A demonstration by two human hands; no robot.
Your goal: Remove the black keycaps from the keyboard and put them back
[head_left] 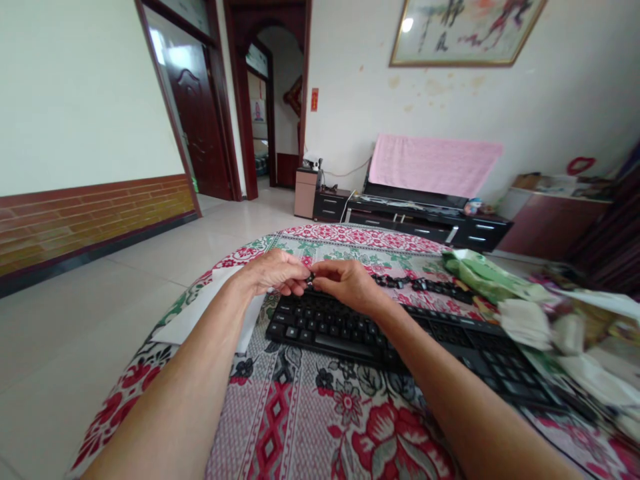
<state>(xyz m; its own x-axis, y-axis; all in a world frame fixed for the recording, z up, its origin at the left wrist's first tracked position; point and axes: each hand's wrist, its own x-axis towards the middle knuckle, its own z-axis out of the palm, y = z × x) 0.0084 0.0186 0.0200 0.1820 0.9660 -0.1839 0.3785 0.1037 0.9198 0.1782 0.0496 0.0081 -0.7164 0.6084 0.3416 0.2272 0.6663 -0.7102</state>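
Note:
A small black keycap is pinched between the fingertips of both hands, just above the far left part of a black keyboard. My left hand is closed on its left side, while the thumb and forefinger of my right hand grip it from the right. Fingers partly cover the keycap, so its marking cannot be read. Behind my right hand, several loose black keycaps lie in a row on the tablecloth. My right forearm hides part of the keyboard's middle.
Left of the keyboard lies a sheet of white paper. A green plastic package and crumpled white cloths or papers crowd the right side. The round table has a patterned red and white tablecloth. Beyond stands a black TV cabinet.

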